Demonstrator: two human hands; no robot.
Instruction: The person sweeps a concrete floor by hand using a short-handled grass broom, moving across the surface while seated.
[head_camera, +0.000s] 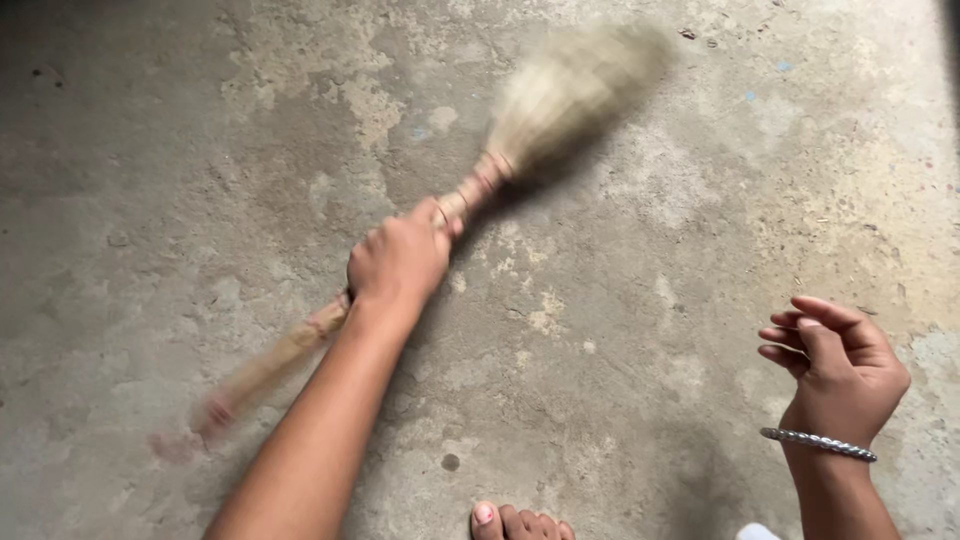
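My left hand (398, 262) grips a straw hand broom (545, 105) around the middle of its bound handle. The bristle head is blurred with motion and points to the upper right over the concrete floor (650, 300). The handle's tail end (250, 380) sticks out behind my wrist toward the lower left, also blurred. My right hand (838, 370) hangs at the right with fingers loosely curled and apart, holding nothing. A silver bangle (818, 444) sits on that wrist.
The floor is rough, patchy grey concrete with small specks of dirt at the upper right (690, 35). My bare toes (515, 522) show at the bottom edge, and something white (757, 532) peeks in beside them.
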